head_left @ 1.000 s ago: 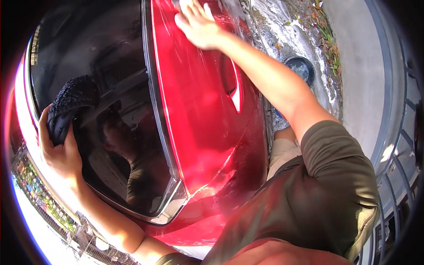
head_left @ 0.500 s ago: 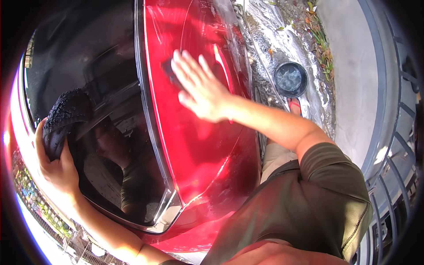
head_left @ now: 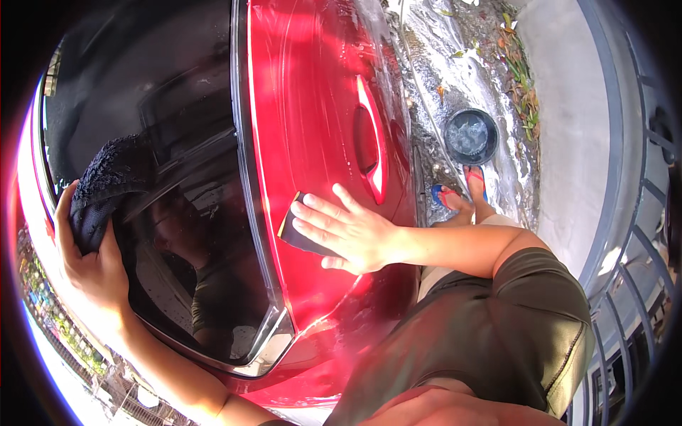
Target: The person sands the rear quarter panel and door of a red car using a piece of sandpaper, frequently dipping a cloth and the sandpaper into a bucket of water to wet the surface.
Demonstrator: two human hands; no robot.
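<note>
My left hand (head_left: 98,277) is closed around a dark fuzzy cloth (head_left: 105,186), thumb and fingers on either side of it, at the dark side window (head_left: 185,92) of a red car. Flat against the red door panel (head_left: 305,142), my right hand (head_left: 355,240) presses down a thin dark pad (head_left: 290,231) with a yellowish edge. Its fingers are stretched out over the pad, hiding part of it. The door handle (head_left: 376,156) lies just beyond this hand, apart from it.
A dark round bucket (head_left: 470,136) with sudsy water stands on the wet, foamy ground by my sandalled feet (head_left: 474,181). A thin hose or cord (head_left: 419,92) runs beside the car. To the right are a pale wall (head_left: 561,92) and metal railings (head_left: 650,234).
My right hand has slid the pad along the door toward me, from beside the handle's far end to below its near end. My left hand stays at the window with the cloth.
</note>
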